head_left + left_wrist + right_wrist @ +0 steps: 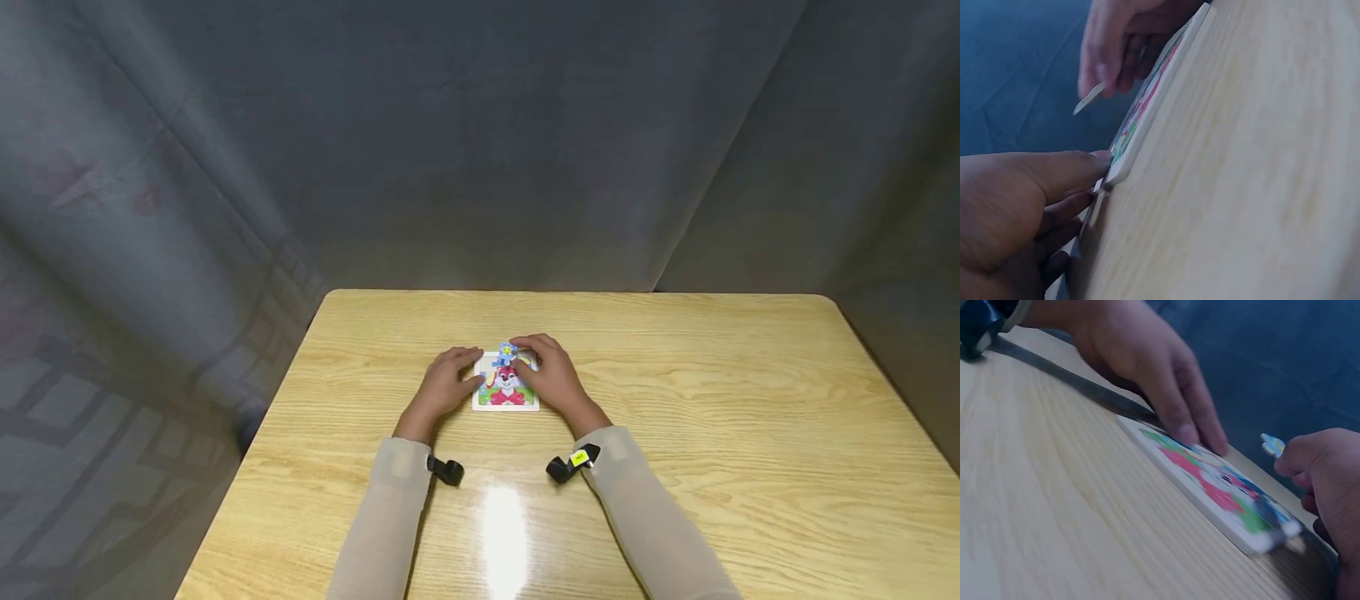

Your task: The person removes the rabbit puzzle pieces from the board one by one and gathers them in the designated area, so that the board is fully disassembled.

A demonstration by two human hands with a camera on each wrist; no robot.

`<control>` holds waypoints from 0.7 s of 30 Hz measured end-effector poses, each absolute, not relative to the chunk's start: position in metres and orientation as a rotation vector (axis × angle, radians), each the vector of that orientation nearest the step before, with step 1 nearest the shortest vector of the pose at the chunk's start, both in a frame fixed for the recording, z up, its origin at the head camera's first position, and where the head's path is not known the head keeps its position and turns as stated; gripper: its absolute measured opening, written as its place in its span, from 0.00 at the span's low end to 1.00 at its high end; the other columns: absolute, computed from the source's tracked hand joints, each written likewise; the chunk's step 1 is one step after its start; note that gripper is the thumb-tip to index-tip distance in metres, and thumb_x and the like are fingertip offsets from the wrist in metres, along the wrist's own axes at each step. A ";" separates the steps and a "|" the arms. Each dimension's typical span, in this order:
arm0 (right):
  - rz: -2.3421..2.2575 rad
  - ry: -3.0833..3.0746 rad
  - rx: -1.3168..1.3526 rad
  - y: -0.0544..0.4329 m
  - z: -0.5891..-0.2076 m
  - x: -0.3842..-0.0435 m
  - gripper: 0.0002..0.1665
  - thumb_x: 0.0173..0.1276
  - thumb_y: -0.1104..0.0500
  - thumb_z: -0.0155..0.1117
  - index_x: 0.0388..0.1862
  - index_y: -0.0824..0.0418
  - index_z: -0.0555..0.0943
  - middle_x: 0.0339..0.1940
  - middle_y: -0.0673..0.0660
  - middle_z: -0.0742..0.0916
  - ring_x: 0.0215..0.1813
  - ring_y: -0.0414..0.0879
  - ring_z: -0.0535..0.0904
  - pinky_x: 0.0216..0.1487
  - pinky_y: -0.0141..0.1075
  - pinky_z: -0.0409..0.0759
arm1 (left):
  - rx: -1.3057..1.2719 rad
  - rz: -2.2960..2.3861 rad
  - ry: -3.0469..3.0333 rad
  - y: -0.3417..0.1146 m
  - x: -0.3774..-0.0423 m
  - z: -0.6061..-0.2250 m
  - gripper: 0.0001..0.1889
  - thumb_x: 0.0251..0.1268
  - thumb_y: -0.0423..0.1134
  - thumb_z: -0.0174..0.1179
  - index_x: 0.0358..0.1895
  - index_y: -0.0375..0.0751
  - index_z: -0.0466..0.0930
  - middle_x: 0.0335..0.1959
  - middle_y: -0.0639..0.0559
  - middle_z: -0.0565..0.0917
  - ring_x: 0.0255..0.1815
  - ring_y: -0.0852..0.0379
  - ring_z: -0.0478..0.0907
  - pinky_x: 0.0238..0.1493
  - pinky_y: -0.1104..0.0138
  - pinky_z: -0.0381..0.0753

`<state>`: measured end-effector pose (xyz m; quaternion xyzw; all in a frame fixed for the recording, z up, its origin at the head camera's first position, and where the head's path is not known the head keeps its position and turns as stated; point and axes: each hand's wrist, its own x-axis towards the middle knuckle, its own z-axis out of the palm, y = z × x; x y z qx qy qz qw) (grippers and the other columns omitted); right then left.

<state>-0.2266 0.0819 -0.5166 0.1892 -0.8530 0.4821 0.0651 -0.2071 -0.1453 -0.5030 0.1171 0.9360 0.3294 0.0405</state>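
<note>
A small square jigsaw puzzle board (pixel 506 408) with a white frame lies on the table, showing a red and white cartoon animal over green. Above its top edge, my right hand (pixel 553 375) pinches a blue puzzle piece (pixel 507 351) with a yellow patch between thumb and fingers. The right wrist view shows this piece (pixel 1273 445) raised clear of the board. My left hand (pixel 446 383) rests at the board's left edge. In the left wrist view its thumb (pixel 1079 172) touches the frame's corner, with the other fingers lower beside it.
The light wooden table (pixel 712 433) extends widely around the board. Dark grey curtains (pixel 487 167) hang behind it and at both sides. Each wrist wears a black strap camera, the left camera (pixel 448 472) and the right camera (pixel 561 469).
</note>
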 end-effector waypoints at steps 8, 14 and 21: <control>1.441 -2.610 0.510 0.116 -0.517 -0.222 0.20 0.67 0.57 0.66 0.58 0.54 0.81 0.54 0.53 0.81 0.58 0.51 0.75 0.60 0.49 0.71 | 0.378 1.166 2.805 -0.149 -0.207 -0.510 0.28 0.68 0.46 0.62 0.70 0.47 0.71 0.69 0.51 0.69 0.72 0.47 0.60 0.70 0.51 0.58; 1.395 -2.636 0.469 0.145 -0.518 -0.211 0.20 0.67 0.56 0.66 0.58 0.54 0.81 0.55 0.54 0.81 0.61 0.52 0.74 0.63 0.50 0.69 | 0.397 1.182 2.797 -0.149 -0.205 -0.513 0.28 0.68 0.46 0.62 0.70 0.47 0.71 0.69 0.51 0.69 0.72 0.46 0.59 0.70 0.49 0.58; 1.310 -2.642 0.487 0.159 -0.516 -0.211 0.21 0.69 0.57 0.65 0.60 0.58 0.80 0.55 0.58 0.80 0.60 0.56 0.73 0.62 0.53 0.68 | 0.383 1.193 2.803 -0.154 -0.207 -0.510 0.28 0.68 0.46 0.62 0.70 0.47 0.71 0.69 0.51 0.69 0.72 0.47 0.58 0.70 0.49 0.57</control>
